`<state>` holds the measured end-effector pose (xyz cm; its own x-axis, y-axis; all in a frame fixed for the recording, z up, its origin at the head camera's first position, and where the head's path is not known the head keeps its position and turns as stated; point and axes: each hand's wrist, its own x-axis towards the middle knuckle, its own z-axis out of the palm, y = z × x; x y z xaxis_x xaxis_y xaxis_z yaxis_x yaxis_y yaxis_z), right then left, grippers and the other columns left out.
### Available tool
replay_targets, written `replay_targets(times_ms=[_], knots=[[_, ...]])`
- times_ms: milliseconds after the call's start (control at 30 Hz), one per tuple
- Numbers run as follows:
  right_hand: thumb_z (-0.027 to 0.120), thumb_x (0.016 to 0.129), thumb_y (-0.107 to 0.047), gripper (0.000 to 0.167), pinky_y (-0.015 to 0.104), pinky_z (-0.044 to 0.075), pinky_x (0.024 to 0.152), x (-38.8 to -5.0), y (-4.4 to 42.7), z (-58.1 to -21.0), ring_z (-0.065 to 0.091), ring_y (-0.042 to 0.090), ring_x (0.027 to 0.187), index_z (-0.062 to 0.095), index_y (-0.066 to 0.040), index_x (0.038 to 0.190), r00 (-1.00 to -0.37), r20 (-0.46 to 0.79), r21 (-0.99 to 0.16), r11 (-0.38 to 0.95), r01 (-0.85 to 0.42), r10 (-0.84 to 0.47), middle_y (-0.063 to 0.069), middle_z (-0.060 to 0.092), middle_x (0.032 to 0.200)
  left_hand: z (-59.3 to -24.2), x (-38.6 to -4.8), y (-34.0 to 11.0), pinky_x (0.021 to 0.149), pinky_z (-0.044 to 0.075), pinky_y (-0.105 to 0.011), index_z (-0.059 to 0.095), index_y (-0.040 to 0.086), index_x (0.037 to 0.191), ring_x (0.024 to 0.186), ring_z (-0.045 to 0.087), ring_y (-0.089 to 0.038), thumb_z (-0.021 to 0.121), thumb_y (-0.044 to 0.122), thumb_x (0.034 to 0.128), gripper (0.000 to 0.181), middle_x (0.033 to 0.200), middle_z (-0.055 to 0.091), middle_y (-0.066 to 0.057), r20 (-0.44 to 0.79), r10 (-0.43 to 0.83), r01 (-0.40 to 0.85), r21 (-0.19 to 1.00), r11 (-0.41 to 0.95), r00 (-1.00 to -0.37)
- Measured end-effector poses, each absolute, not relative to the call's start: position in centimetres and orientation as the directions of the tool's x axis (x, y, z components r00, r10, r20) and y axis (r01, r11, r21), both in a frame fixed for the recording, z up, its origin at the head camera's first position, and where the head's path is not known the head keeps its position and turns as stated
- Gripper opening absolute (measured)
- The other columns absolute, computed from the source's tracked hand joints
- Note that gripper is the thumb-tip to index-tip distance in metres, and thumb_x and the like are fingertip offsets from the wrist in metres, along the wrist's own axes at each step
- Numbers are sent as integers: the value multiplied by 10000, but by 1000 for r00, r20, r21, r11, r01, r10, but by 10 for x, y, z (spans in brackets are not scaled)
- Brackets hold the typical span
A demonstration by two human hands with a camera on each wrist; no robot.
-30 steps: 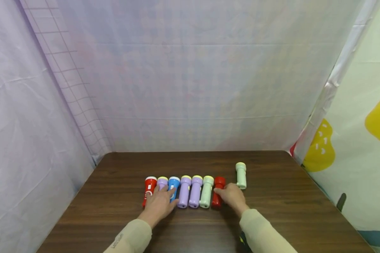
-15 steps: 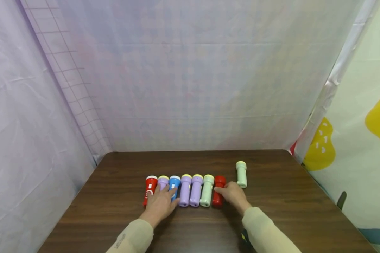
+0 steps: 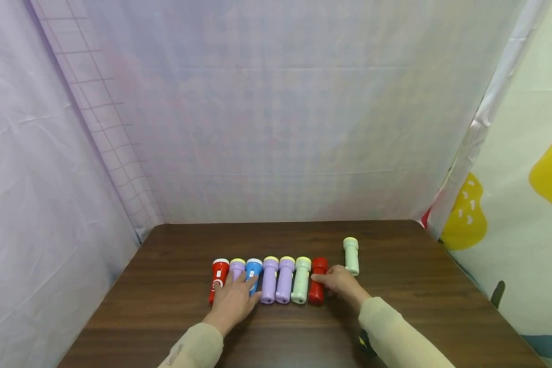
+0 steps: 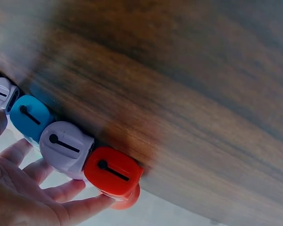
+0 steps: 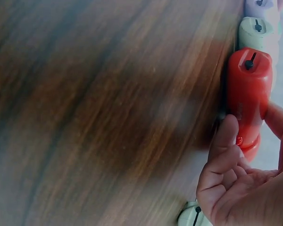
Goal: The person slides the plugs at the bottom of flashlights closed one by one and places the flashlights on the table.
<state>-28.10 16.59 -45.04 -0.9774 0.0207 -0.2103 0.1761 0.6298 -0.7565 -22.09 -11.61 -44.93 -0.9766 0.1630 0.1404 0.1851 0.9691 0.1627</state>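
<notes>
Several flashlights lie side by side in a row on the brown table. My left hand (image 3: 233,300) rests with fingers spread over the left end, on a white-rimmed red flashlight (image 4: 114,172), a purple flashlight (image 4: 66,146) and a blue flashlight (image 4: 30,116). At the row's right end is an all-red flashlight (image 3: 317,286); my right hand (image 3: 345,282) holds it between thumb and curled fingers. Between the hands are two purple flashlights (image 3: 269,281) and a pale green flashlight (image 3: 301,283). The left hand hides parts of the flashlights under it.
Another pale green flashlight (image 3: 351,258) lies apart from the row, beyond my right hand. The wooden table (image 3: 184,255) ends at white hanging cloth (image 3: 276,128) behind and at the sides. A dark object (image 3: 365,341) shows beneath the right sleeve.
The right wrist and sleeve have shifted slightly to the right, while the fingers stay at the all-red flashlight. Left hand and flashlights look almost unchanged.
</notes>
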Motion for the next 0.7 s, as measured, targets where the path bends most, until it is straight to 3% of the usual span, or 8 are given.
replay_targets(times_ms=[200,500,700], knots=[[754,847,-381,372,299,410,469,-282,168,-457,603,203,585,615,-38,883,-978,-207,-783,596,177,19,52,619,738,-448,-219,-116,970,309,-756,613,193,1363,1355,381,-487,612,473,947,502,1397,557,-141,139,166,188,162,969,-976],[717,880,-412,394,329,448,504,-278,172,-452,638,197,616,670,-22,909,-981,-195,-772,615,160,11,44,660,775,-450,-220,-115,984,300,-752,611,205,1367,1360,374,-487,597,483,952,499,1413,546,-136,131,156,177,166,970,-979],[664,929,-343,376,357,503,544,-275,175,-440,652,207,575,688,33,930,-990,-144,-757,643,111,1,76,676,732,-451,-220,-115,983,306,-746,612,210,1365,1358,380,-480,594,488,951,499,1411,548,-131,133,150,170,157,973,-980]])
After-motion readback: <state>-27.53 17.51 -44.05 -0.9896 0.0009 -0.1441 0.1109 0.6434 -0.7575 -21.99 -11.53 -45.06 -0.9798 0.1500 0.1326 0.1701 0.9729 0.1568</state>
